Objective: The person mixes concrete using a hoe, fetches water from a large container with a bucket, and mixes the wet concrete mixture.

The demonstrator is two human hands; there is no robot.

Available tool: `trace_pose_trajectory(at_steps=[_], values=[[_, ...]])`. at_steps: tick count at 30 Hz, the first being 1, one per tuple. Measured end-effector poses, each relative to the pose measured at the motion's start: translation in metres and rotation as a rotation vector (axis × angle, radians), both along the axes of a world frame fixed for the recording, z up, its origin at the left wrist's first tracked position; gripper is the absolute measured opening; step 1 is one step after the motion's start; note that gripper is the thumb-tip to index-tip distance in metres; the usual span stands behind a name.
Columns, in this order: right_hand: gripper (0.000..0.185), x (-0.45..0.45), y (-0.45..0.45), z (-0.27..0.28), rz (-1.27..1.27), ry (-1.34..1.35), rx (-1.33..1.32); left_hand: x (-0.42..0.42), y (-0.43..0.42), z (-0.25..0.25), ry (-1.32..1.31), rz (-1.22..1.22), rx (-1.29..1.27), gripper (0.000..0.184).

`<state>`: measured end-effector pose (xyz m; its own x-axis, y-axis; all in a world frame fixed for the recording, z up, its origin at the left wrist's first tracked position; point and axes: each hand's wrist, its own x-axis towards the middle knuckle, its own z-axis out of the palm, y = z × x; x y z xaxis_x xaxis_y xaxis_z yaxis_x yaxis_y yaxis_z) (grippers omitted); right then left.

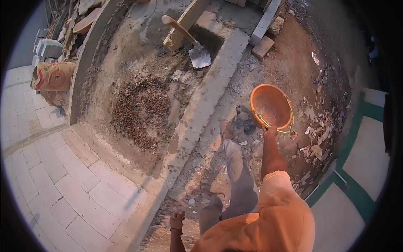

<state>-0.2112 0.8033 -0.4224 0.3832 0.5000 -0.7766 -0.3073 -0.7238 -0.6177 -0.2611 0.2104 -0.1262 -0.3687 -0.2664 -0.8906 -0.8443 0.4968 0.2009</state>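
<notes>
Dirt ground [296, 63]; bucket [263, 97] in right grip [270, 131].

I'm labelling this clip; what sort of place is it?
Probably an outdoor building site: a metal-bladed tool, a patch of small stones and an orange bucket in the right hand.

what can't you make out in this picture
Head view:
Full grip of the right hand, hidden by itself and the orange bucket.
Inside of the left hand, hidden by its curled fingers.
Print on the brown sack, too blurred.
Far end of the wooden plank, cut by the picture's top edge.
</notes>
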Motion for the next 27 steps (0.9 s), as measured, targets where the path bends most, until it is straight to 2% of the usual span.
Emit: trace_pose_trajectory(at_steps=[2, 3, 4, 5, 7, 8, 9, 11, 12, 13, 15, 18, 19, 21, 23, 25, 27], values=[[0.044, -0.039, 0.024, -0.014, -0.076, -0.008, 0.023, -0.1, 0.024, -0.074, 0.243, -0.457, -0.005, 0.03], [0.042, -0.048, 0.039, -0.027, -0.075, 0.016, 0.046, -0.171, 0.105, -0.069, 0.337, -0.538, -0.01, 0.034], [0.04, -0.058, 0.059, -0.04, -0.073, 0.039, 0.078, -0.235, 0.163, -0.084, 0.456, -0.598, 0.037, 0.038], [0.038, -0.063, 0.074, -0.055, -0.066, 0.06, 0.107, -0.29, 0.201, -0.114, 0.601, -0.522, 0.135, 0.043], [0.039, -0.055, 0.097, -0.091, -0.034, 0.244, 0.154, -0.388, 0.319, -0.124, 0.866, -0.602, 0.108, 0.049], [0.039, -0.064, 0.113, -0.104, -0.008, 0.348, 0.179, -0.437, 0.371, -0.134, 1.081, -0.606, 0.166, 0.048], [0.04, -0.064, 0.114, -0.13, -0.024, 0.279, 0.157, -0.475, 0.429, -0.135, 1.293, -0.671, 0.155, 0.049], [0.041, -0.104, 0.148, -0.148, -0.051, 0.167, 0.13, -0.539, 0.545, -0.117, 1.733, -0.854, 0.032, 0.052], [0.041, -0.116, 0.155, -0.157, -0.044, 0.134, 0.109, -0.562, 0.58, -0.113, 1.827, -0.935, -0.078, 0.054], [0.042, -0.124, 0.161, -0.166, -0.036, 0.098, 0.084, -0.584, 0.596, -0.122, 1.887, -1.141, -0.323, 0.056], [0.049, -0.132, 0.165, -0.173, 0.042, 0.111, 0.059, -0.585, 0.615, -0.101, 1.513, -1.16, -0.281, 0.057], [0.061, -0.118, 0.152, -0.161, 0.149, 0.402, 0.156, -0.581, 0.6, -0.084, 1.025, -1.37, -0.23, 0.048], [0.065, -0.12, 0.144, -0.146, 0.188, 0.298, 0.078, -0.57, 0.592, -0.076, 0.884, -1.288, -0.182, 0.044], [0.073, -0.127, 0.109, -0.105, 0.301, 0.094, -0.085, -0.536, 0.566, -0.066, 0.607, -1.08, -0.112, 0.036], [0.075, -0.14, 0.06, -0.074, 0.515, 0.238, -0.161, -0.531, 0.52, -0.081, 0.073, -0.705, 0.247, 0.033], [0.072, -0.173, 0.015, -0.037, 0.73, 0.449, -0.209, -0.49, 0.484, -0.1, -0.106, -0.23, 0.506, 0.031], [0.069, -0.215, -0.028, 0.011, 0.942, 0.595, -0.253, -0.452, 0.444, -0.133, -0.165, 0.018, 0.676, 0.033]])
